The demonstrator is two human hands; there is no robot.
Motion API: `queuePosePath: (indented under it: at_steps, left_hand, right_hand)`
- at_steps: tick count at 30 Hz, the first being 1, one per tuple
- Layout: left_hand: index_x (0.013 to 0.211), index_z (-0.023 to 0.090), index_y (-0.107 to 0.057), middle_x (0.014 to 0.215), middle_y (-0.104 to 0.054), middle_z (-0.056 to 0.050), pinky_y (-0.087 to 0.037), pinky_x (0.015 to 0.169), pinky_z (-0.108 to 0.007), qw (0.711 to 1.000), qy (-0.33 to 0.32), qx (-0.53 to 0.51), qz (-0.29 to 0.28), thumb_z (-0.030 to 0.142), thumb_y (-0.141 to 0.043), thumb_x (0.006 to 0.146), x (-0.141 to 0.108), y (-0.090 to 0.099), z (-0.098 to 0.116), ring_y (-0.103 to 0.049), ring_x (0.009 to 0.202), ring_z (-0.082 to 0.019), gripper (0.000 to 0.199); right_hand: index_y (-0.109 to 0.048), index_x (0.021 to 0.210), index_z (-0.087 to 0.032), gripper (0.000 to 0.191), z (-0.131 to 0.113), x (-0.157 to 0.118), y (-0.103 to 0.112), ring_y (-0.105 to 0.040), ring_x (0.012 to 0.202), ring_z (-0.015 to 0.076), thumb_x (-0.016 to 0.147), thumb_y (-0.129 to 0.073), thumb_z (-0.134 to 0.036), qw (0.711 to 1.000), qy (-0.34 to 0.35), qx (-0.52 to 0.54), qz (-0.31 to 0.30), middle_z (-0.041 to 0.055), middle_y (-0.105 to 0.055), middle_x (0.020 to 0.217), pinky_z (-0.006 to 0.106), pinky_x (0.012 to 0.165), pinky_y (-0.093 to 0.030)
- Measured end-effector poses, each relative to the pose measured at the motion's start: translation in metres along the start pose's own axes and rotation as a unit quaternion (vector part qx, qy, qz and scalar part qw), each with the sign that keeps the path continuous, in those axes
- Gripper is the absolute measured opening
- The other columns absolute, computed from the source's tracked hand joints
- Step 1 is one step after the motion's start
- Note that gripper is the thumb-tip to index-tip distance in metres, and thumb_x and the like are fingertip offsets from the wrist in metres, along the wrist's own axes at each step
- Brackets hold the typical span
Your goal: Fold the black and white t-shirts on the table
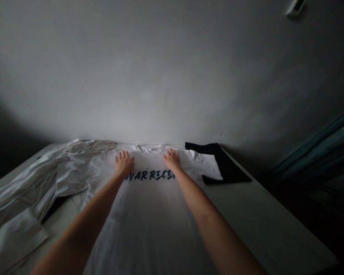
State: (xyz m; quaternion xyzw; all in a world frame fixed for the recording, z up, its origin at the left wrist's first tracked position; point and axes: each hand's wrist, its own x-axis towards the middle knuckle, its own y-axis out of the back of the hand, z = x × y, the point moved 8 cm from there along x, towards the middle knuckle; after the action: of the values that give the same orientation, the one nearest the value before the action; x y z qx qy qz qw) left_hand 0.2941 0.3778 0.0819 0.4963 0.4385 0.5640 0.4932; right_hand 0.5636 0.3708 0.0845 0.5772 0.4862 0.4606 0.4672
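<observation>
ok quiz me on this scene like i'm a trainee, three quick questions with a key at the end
1. True or false: the left hand and the right hand both rest on the white T-shirt.
2. Where does the black cloth lie? a) on top of the lettering; b) partly under the sleeve on the person's right; c) under the left hand.
3. Which is nearer the wall: the collar or the lettering?

Key: 1. True. 2. b. 3. The collar.
</observation>
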Motion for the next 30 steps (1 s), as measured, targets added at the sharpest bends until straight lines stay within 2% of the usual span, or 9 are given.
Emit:
queuePosePath:
  at_steps: [2,4,10,13,16,20,22,25,30]
  left_hand:
    - [0.153,0.007,-0.033,0.16,-0.03,-0.017,-0.023,0.119,-0.051,0.998,-0.06,-0.009,0.01,0.039,-0.025,0.1,-0.03,-0.005,0.032,-0.026,0.149,-0.032,0.063]
    - [0.152,0.014,-0.037,0.16,-0.033,-0.013,-0.024,0.118,-0.052,0.995,-0.096,-0.003,0.014,0.041,-0.027,0.099,-0.054,-0.01,0.033,-0.029,0.148,-0.032,0.06]
    - [0.153,0.017,-0.036,0.16,-0.033,-0.012,-0.025,0.119,-0.049,0.995,-0.098,0.025,0.003,0.045,-0.031,0.099,-0.082,0.006,-0.061,-0.028,0.148,-0.03,0.061]
    - [0.15,0.01,-0.039,0.157,-0.036,-0.017,-0.023,0.119,-0.05,0.997,-0.07,0.045,-0.004,0.041,-0.029,0.099,-0.098,0.017,-0.068,-0.031,0.147,-0.033,0.06]
    - [0.15,0.005,-0.038,0.157,-0.034,-0.022,-0.024,0.118,-0.053,0.998,-0.041,0.042,-0.024,0.04,-0.028,0.099,-0.126,0.016,-0.038,-0.029,0.147,-0.035,0.062]
    - [0.153,0.012,-0.032,0.161,-0.028,-0.015,-0.022,0.118,-0.055,0.992,-0.122,-0.007,-0.038,0.041,-0.024,0.1,-0.178,0.007,-0.002,-0.024,0.15,-0.031,0.061]
    - [0.15,0.011,-0.036,0.159,-0.034,-0.016,-0.025,0.117,-0.054,0.991,-0.133,-0.011,-0.015,0.04,-0.025,0.099,-0.206,0.01,-0.018,-0.028,0.148,-0.031,0.059]
    - [0.14,0.005,-0.047,0.146,-0.05,-0.023,-0.034,0.112,-0.049,0.994,-0.098,0.011,0.044,0.041,-0.033,0.096,-0.25,0.029,-0.07,-0.043,0.138,-0.034,0.058]
    - [0.111,0.01,-0.065,0.109,-0.068,-0.018,-0.046,0.094,-0.044,0.993,0.055,0.043,0.094,0.047,-0.044,0.091,-0.315,0.069,-0.138,-0.061,0.105,-0.033,0.047]
  right_hand:
    - [-0.038,0.151,-0.013,0.06,-0.037,-0.02,-0.012,-0.023,0.149,0.0263,0.104,-0.029,-0.048,0.998,0.045,0.03,-0.012,0.013,-0.028,0.161,0.046,0.12,-0.019]
    - [-0.037,0.153,-0.018,0.06,-0.041,-0.042,-0.02,-0.023,0.149,0.0263,0.103,-0.032,-0.051,0.997,0.061,0.038,-0.018,0.0101,-0.027,0.162,0.046,0.12,-0.019]
    - [-0.037,0.152,-0.012,0.059,0.071,-0.095,-0.001,-0.026,0.149,0.0272,0.103,-0.034,-0.043,0.999,-0.032,-0.01,0.004,0.0144,-0.03,0.16,0.042,0.12,-0.018]
    - [-0.039,0.149,-0.003,0.06,0.084,-0.113,0.008,-0.024,0.149,0.0296,0.103,-0.034,-0.04,0.998,-0.057,-0.027,0.009,0.0206,-0.03,0.159,0.043,0.12,-0.017]
    - [-0.038,0.149,-0.001,0.063,0.037,-0.134,0.004,-0.02,0.15,0.0321,0.102,-0.037,-0.042,1.0,-0.03,-0.009,0.004,0.0232,-0.027,0.159,0.047,0.12,-0.017]
    - [-0.033,0.153,-0.008,0.067,-0.067,-0.177,-0.016,-0.017,0.151,0.0301,0.101,-0.036,-0.049,0.991,0.116,0.043,-0.041,0.0179,-0.022,0.162,0.049,0.121,-0.014]
    - [-0.033,0.154,-0.013,0.066,-0.108,-0.201,-0.021,-0.017,0.151,0.0273,0.101,-0.036,-0.051,0.973,0.213,0.065,-0.06,0.0137,-0.021,0.163,0.049,0.122,-0.012]
    - [-0.033,0.154,-0.02,0.06,-0.137,-0.22,-0.022,-0.02,0.151,0.0208,0.102,-0.034,-0.049,0.942,0.313,0.087,-0.088,0.0081,-0.025,0.162,0.043,0.123,-0.012]
    - [-0.031,0.155,-0.01,0.068,-0.141,-0.194,-0.017,-0.017,0.15,0.0334,0.101,-0.038,-0.05,0.985,0.15,0.047,-0.075,0.0189,-0.019,0.163,0.055,0.12,-0.012]
